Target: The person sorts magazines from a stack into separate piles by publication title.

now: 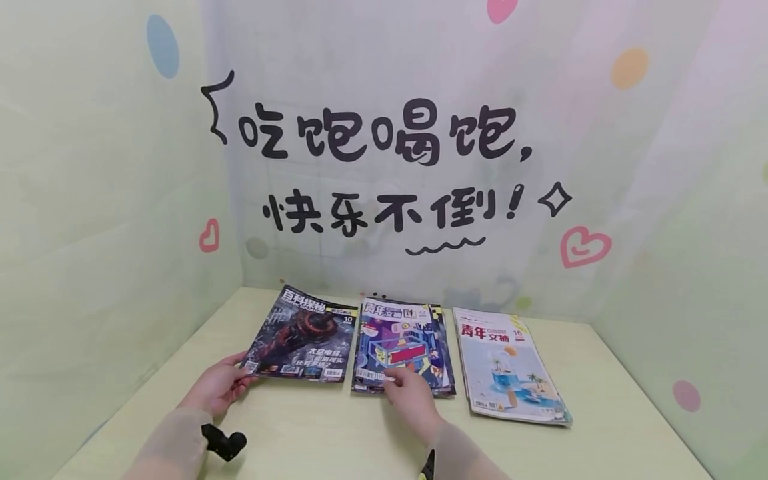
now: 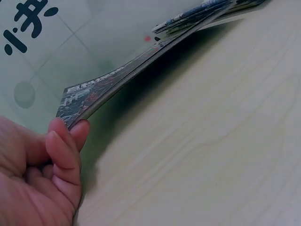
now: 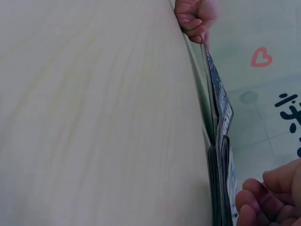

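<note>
My left hand [image 1: 221,387] pinches the near left corner of a dark-covered magazine [image 1: 300,337] between thumb and fingers. In the left wrist view this magazine [image 2: 120,79] is lifted off the table at that corner and slopes down to its far end. Just right of it lies a stack of magazines [image 1: 399,337] with a purple, cartoon-like cover on top. Over the near edge of that stack is my right hand [image 1: 413,400]. The right wrist view shows its fingers [image 3: 251,202] loosely bent beside the stack, gripping nothing; whether they touch the cover, I cannot tell.
Further right on the pale wooden table [image 1: 312,433] lies another magazine pile [image 1: 510,367] with a beach-scene cover. A printed fabric wall [image 1: 384,280] stands behind the table, with more fabric at both sides.
</note>
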Available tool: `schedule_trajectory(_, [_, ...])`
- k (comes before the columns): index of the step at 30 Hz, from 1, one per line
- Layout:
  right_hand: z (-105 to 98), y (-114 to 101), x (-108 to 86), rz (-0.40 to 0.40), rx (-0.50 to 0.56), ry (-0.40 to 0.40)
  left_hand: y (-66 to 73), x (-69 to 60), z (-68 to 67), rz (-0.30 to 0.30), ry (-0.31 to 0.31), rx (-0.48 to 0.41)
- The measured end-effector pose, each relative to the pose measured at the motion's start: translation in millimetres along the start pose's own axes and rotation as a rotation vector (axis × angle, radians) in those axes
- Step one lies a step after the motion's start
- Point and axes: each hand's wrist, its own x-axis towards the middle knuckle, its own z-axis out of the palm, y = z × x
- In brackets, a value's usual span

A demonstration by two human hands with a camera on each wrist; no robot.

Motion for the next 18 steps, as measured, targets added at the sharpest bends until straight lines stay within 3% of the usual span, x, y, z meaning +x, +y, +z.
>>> schedule_trajectory(5, [-24, 16, -5.3, -0.006, -0.09, 0.032, 3.9, 4.6, -3.0, 0.001, 0.034, 0.11])
schedule_trajectory(9, [-44, 25, -12.3, 0.028, -0.116, 0.057, 7.5, 5.8, -5.3, 0.063, 0.101, 0.283])
schedule_trajectory(14, [-62, 34, -18.5, 0.096, -0.096, 0.128, 10.2, 4.2, -4.7, 0.086, 0.215, 0.504])
schedule_trajectory(18, [-68, 41, -20.8, 0.12, -0.082, 0.192, 14.4, -1.1, 1.8, 0.099, 0.255, 0.668])
